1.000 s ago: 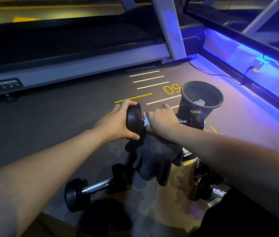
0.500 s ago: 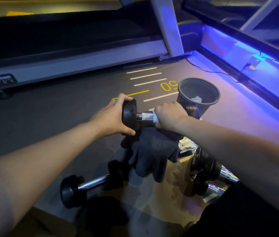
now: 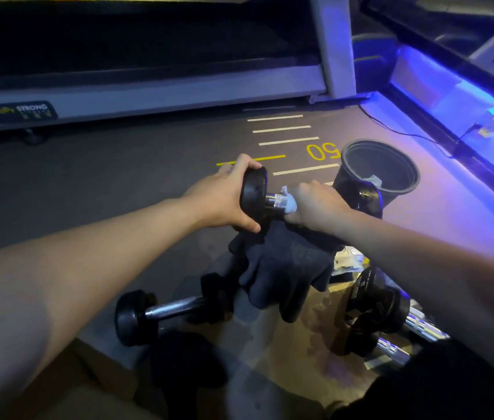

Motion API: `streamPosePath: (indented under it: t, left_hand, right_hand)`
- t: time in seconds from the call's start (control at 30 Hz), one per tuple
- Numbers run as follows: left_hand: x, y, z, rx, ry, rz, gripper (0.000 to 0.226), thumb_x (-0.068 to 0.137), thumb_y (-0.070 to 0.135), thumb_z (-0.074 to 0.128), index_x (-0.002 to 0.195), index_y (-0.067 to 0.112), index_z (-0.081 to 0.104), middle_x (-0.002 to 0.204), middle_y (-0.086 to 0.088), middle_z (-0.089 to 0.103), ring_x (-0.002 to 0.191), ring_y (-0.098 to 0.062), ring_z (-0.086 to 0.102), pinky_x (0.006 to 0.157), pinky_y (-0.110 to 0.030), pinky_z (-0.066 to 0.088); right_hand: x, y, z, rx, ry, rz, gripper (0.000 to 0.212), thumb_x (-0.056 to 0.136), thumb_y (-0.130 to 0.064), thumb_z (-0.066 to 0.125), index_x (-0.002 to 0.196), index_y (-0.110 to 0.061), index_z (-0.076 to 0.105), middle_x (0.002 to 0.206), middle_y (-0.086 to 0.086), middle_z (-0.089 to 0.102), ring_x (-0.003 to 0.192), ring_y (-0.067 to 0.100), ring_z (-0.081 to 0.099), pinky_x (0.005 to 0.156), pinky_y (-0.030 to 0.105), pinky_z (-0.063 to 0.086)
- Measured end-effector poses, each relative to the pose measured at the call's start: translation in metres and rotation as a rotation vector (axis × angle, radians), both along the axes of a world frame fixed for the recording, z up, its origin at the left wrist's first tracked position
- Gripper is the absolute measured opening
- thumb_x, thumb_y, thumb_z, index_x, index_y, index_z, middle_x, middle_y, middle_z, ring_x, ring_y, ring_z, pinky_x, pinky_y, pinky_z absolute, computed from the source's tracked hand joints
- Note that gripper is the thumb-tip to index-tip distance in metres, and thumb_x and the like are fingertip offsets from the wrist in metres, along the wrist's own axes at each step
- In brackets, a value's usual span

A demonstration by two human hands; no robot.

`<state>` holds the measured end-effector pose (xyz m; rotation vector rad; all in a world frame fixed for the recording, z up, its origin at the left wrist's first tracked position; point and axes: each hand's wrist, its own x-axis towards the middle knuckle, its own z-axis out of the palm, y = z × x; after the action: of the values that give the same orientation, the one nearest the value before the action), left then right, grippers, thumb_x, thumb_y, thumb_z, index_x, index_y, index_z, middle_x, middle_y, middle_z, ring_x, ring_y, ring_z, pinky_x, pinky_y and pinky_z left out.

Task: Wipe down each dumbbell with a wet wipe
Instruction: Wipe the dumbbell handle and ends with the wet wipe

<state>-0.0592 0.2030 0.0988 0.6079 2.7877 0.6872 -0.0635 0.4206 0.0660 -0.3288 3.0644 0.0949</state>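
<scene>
I hold a black dumbbell (image 3: 254, 197) level above the floor. My left hand (image 3: 224, 198) grips its left head. My right hand (image 3: 315, 204) is wrapped around the chrome handle with a white wet wipe (image 3: 289, 203) pressed against the bar. The right head (image 3: 360, 198) shows beyond my right wrist. A second dumbbell (image 3: 163, 312) lies on the floor below my left arm. More dumbbells (image 3: 379, 310) lie at the lower right, partly hidden by my right arm.
A dark glove (image 3: 285, 268) lies on the floor under the held dumbbell. A black bin (image 3: 382, 165) with used wipes stands just behind my right hand. A treadmill frame (image 3: 148, 95) runs along the back. A blue-lit ledge (image 3: 467, 95) and cable border the right.
My right hand slid right along the handle, then back left toward the left head, carrying the wipe. The left hand kept its grip on the head.
</scene>
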Motion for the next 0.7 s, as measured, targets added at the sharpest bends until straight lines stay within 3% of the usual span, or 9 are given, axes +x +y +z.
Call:
streamPosePath:
  t: [0.17, 0.33, 0.47, 0.57, 0.7]
  left_hand:
    - [-0.002, 0.0, 0.0, -0.005, -0.011, -0.001, 0.104, 0.054, 0.049, 0.093, 0.135, 0.041, 0.027, 0.138, 0.002, 0.045, 0.111, -0.028, 0.06, 0.077, -0.035, 0.045]
    - [-0.003, 0.0, 0.001, -0.015, -0.007, 0.0, 0.106, 0.051, 0.053, 0.092, 0.134, 0.042, 0.026, 0.137, 0.001, 0.047, 0.115, -0.028, 0.059, 0.089, -0.044, 0.051]
    - [-0.004, 0.001, -0.002, -0.01, -0.002, -0.015, 0.106, 0.05, 0.053, 0.093, 0.133, 0.04, 0.028, 0.133, -0.002, 0.048, 0.114, -0.029, 0.058, 0.084, -0.04, 0.05]
    - [-0.005, -0.001, -0.004, 0.005, -0.004, -0.007, 0.107, 0.049, 0.052, 0.093, 0.132, 0.041, 0.027, 0.132, -0.003, 0.049, 0.114, -0.03, 0.058, 0.084, -0.04, 0.051]
    - [-0.007, 0.001, -0.006, 0.023, -0.018, -0.018, 0.109, 0.048, 0.048, 0.095, 0.133, 0.039, 0.027, 0.131, -0.006, 0.049, 0.113, -0.032, 0.058, 0.088, -0.047, 0.053]
  right_hand:
    - [-0.003, 0.002, -0.001, 0.046, 0.005, -0.033, 0.036, 0.075, -0.043, 0.064, 0.101, -0.019, 0.06, 0.093, 0.009, 0.065, 0.092, 0.035, 0.064, 0.067, 0.032, 0.035]
    - [-0.001, 0.005, 0.015, 0.119, -0.097, -0.12, 0.044, 0.075, -0.041, 0.069, 0.109, -0.015, 0.061, 0.108, 0.012, 0.065, 0.101, 0.035, 0.064, 0.075, 0.035, 0.041]
    - [0.001, 0.005, 0.021, 0.123, -0.171, -0.138, 0.046, 0.076, -0.039, 0.072, 0.111, -0.014, 0.059, 0.112, 0.013, 0.064, 0.104, 0.036, 0.062, 0.078, 0.038, 0.045]
    - [0.003, 0.003, 0.024, 0.089, -0.18, -0.112, 0.038, 0.074, -0.035, 0.073, 0.105, -0.017, 0.06, 0.108, 0.013, 0.066, 0.102, 0.035, 0.062, 0.078, 0.037, 0.047]
    - [0.011, 0.001, 0.03, -0.048, -0.161, -0.075, 0.02, 0.076, -0.023, 0.073, 0.089, -0.021, 0.057, 0.086, 0.008, 0.058, 0.088, 0.033, 0.058, 0.071, 0.036, 0.043]
